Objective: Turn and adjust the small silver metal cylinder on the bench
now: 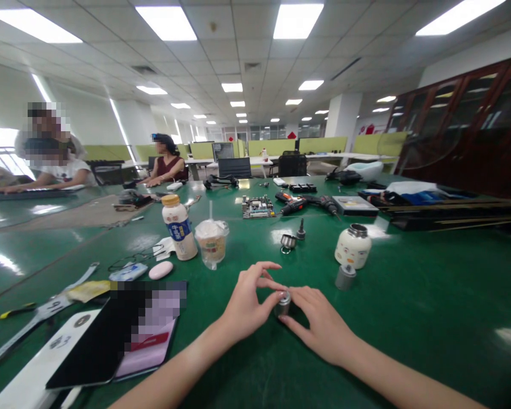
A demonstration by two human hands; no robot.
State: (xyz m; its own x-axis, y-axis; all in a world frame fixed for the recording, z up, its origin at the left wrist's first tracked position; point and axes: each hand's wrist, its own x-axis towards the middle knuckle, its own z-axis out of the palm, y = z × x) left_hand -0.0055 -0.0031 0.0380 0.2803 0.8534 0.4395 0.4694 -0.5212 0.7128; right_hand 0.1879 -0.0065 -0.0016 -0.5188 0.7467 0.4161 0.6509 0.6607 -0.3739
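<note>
A small silver metal cylinder (283, 307) stands on the green table between my hands. My left hand (247, 296) pinches its top rim with thumb and forefinger, the other fingers raised. From the other side, my right hand (323, 324) grips it between thumb and fingers. To the right sits a cream thermos bottle (351, 251) with printed faces, its mouth uncovered. Just in front of the bottle is a grey cylinder (345, 279). Farther back lie a metal cap with a ring (288, 243) and a dark stopper-like piece (300, 230).
At left stand a drink bottle (179, 230) and a plastic cup with straw (212, 241). A tablet (97, 335) lies near front left. Beyond are a circuit board (258, 207), a power drill (323, 203) and long rods (464, 207). Other people sit far left.
</note>
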